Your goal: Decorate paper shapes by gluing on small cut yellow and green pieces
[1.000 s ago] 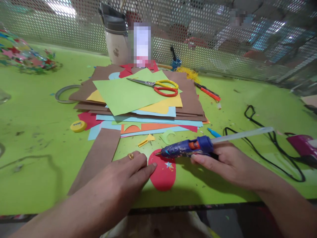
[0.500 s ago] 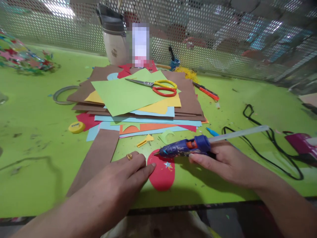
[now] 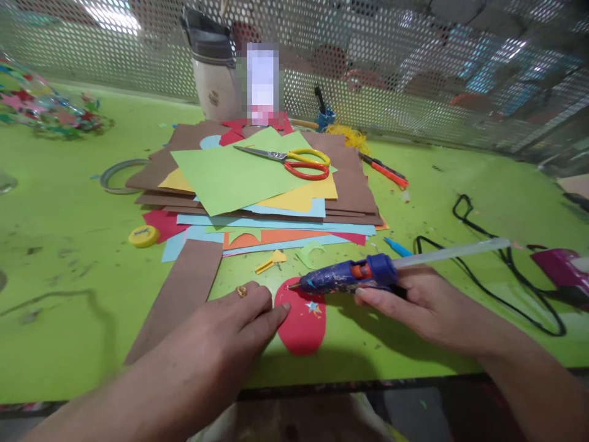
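Observation:
A red oval paper cutout [image 3: 301,325] with a small star sticker lies on the green table near the front edge. My left hand [image 3: 234,325], wearing a ring, lies flat with its fingertips pressing the cutout's left edge. My right hand [image 3: 416,304] grips a blue glue gun [image 3: 350,276] with a clear glue stick out the back. The gun's nozzle hovers just above the top of the red cutout.
A stack of coloured paper sheets [image 3: 257,184] with yellow-red scissors [image 3: 294,162] on top sits behind. A brown strip [image 3: 184,288] lies to the left, a yellow cap [image 3: 143,236] beside it. A black cord [image 3: 497,258] and a purple tool [image 3: 559,270] lie right. Perforated metal wall [image 3: 414,73] at back.
Almost nothing differs; the view shifted slightly and the glue gun stays over the top of the red cutout, both hands in place.

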`<state>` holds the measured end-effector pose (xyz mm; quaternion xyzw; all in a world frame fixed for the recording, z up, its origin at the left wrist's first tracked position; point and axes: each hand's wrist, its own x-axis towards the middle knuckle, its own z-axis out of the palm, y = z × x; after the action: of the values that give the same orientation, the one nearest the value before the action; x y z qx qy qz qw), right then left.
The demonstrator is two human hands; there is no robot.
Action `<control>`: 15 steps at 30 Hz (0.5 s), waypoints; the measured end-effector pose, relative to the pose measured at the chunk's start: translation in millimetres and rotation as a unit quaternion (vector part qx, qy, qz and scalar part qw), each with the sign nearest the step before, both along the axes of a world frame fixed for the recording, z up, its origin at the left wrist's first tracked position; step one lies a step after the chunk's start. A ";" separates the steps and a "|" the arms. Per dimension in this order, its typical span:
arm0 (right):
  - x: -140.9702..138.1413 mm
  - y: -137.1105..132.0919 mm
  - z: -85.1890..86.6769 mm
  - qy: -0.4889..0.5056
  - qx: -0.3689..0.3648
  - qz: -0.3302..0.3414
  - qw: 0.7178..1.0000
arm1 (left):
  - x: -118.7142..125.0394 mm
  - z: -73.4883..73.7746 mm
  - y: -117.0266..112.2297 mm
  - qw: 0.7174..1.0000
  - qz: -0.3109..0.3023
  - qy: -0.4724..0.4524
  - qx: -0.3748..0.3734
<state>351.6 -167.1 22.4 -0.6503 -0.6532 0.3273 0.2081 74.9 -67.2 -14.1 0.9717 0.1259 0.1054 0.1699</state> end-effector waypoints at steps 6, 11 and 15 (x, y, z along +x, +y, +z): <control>7.4 -5.3 -4.2 0.054 -0.002 -0.022 0.998 | 2.1 -1.2 1.3 1.000 -0.003 0.004 0.013; 13.6 -11.3 -4.0 0.016 0.073 -0.064 0.995 | 1.6 -1.3 1.7 1.000 0.000 0.026 0.012; 28.0 -4.8 0.7 -0.048 0.174 -0.154 0.971 | 1.1 0.3 0.9 0.999 -0.004 0.030 0.014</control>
<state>379.5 -171.8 23.0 -0.7118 -0.6014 0.1411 0.3344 76.0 -66.2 -13.8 0.9772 0.1255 0.0769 0.1530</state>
